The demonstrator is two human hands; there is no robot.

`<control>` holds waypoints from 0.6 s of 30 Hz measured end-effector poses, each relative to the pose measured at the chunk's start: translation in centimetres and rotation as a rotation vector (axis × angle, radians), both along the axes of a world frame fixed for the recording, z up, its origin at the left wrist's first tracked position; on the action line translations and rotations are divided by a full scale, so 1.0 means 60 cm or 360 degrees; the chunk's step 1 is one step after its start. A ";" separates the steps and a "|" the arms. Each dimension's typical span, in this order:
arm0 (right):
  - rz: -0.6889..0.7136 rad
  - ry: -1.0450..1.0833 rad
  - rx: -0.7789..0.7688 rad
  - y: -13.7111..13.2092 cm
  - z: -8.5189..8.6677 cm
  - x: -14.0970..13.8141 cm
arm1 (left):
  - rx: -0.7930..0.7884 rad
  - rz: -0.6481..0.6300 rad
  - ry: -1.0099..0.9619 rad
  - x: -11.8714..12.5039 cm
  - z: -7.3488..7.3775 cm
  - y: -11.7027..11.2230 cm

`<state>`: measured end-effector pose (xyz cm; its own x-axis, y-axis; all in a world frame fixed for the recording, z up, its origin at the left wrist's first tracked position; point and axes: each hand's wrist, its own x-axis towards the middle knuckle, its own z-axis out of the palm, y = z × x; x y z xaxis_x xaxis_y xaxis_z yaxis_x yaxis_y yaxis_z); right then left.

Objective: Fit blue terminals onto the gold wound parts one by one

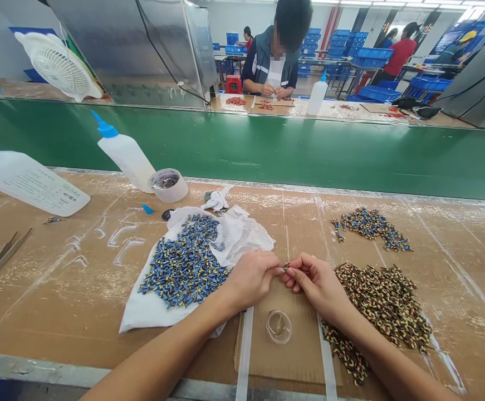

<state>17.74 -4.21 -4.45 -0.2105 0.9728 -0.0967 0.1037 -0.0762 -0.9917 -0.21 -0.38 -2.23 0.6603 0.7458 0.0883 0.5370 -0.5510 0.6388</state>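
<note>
Above a taped cardboard pad [286, 359], my two hands meet fingertip to fingertip. Between them shows a tiny blue-and-dark piece [284, 267], too small to make out fully. My left hand [253, 278] pinches it from the left, and my right hand [315, 281] closes on it from the right. Left of my hands, many small blue, yellow and black pieces [184, 262] lie heaped on a white cloth bag [142, 317]. Beside my right forearm spreads a pile of dark, cream and red pieces [386, 303]. A small clear cup [279, 327] with a thin stick in it sits below my hands.
A smaller pile of blue pieces [373, 227] lies at the right. Squeeze bottles [127, 159], a tape roll [169, 186] and tweezers [6, 256] are at the left. Beyond the green conveyor belt [242, 147], a co-worker [273, 61] handles small red pieces.
</note>
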 end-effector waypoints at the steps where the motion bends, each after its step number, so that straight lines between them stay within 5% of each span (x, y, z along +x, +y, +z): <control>1: 0.0002 -0.0036 0.0028 -0.001 0.000 -0.001 | 0.0007 -0.0012 0.0006 0.001 -0.001 0.000; 12: 0.0015 -0.0236 0.0227 -0.009 -0.003 -0.005 | 0.0167 0.0040 0.0163 0.007 -0.008 -0.008; 18: 0.0027 -0.0115 0.0122 -0.002 0.000 -0.004 | 0.0040 0.0061 0.0021 0.005 -0.009 -0.009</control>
